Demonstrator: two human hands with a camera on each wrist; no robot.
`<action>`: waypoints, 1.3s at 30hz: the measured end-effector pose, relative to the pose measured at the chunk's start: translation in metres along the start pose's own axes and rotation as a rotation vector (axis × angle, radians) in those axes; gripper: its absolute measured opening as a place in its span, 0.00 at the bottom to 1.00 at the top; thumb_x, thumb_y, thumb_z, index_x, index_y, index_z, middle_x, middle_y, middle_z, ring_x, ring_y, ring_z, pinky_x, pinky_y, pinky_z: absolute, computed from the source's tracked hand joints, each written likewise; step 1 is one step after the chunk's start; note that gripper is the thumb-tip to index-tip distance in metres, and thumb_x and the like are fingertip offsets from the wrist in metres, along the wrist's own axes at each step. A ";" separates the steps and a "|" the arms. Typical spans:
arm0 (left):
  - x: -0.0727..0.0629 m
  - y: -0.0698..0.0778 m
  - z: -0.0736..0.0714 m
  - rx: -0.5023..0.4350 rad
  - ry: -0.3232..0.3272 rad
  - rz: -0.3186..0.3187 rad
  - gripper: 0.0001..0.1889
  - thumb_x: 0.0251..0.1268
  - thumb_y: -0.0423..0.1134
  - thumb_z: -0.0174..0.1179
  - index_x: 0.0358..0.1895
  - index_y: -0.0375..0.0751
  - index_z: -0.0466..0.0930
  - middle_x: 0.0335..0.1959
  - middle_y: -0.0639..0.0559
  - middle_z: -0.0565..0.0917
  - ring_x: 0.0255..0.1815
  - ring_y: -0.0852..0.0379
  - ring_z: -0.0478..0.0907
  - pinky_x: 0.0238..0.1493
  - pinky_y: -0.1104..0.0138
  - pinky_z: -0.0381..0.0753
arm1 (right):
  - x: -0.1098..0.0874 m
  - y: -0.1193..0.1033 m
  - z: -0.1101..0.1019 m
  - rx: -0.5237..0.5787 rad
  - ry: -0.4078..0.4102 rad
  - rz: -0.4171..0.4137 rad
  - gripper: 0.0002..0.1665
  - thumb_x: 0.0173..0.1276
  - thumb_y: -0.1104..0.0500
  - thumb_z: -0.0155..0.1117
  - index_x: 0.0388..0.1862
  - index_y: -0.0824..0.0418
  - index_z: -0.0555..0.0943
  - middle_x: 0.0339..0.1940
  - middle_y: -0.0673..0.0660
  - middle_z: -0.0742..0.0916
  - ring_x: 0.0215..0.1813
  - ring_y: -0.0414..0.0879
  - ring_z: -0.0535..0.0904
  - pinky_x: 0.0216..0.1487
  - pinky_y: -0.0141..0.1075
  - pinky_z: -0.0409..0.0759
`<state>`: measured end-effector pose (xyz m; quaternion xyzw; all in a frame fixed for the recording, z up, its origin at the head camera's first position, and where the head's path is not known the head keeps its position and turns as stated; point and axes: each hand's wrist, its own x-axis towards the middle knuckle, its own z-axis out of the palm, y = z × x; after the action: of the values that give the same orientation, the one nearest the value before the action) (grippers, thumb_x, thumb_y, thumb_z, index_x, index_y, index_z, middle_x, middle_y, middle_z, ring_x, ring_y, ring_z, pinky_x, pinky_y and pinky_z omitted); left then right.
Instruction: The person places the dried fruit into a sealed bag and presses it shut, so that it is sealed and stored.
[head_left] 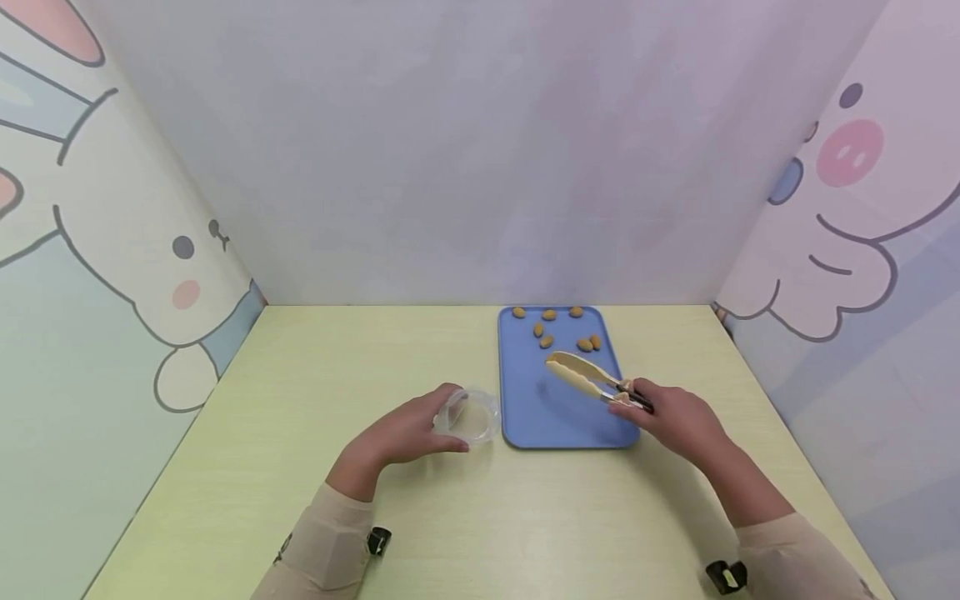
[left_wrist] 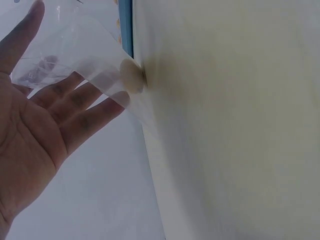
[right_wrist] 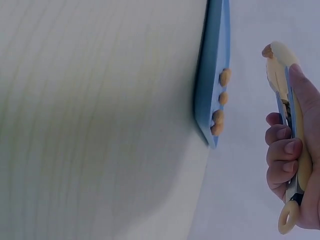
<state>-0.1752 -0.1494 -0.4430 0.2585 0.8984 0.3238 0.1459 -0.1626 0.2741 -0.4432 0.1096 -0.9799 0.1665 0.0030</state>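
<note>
My left hand (head_left: 408,427) holds a clear plastic cup (head_left: 480,417) beside the tray's left edge, thumb on the near side and fingers on the far side. In the left wrist view, those fingers (left_wrist: 82,122) show through the clear wall. With my right hand (head_left: 678,421) I grip a pair of cream tongs (head_left: 581,375) over the blue tray (head_left: 562,417). An almond (right_wrist: 268,51) is pinched between the tong tips, seen best in the right wrist view. Several other almonds (head_left: 549,315) lie loose across the far part of the tray.
The tray lies on a pale wood-grain table (head_left: 360,350), its far end close to the back wall (head_left: 450,167). Cartoon-printed side walls stand to the left and right. Black wrist-strap pieces (head_left: 378,541) sit at both sleeves.
</note>
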 end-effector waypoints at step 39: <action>0.002 -0.002 0.003 -0.010 0.030 -0.006 0.40 0.51 0.62 0.70 0.65 0.55 0.64 0.41 0.55 0.78 0.37 0.57 0.74 0.38 0.62 0.75 | -0.015 -0.085 0.007 -0.157 0.093 -0.342 0.23 0.56 0.27 0.63 0.37 0.41 0.76 0.19 0.32 0.72 0.18 0.29 0.62 0.18 0.28 0.60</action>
<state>-0.1765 -0.1480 -0.4470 0.2503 0.8995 0.3317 0.1348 -0.1295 0.1971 -0.4227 0.2663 -0.9557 0.0917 0.0849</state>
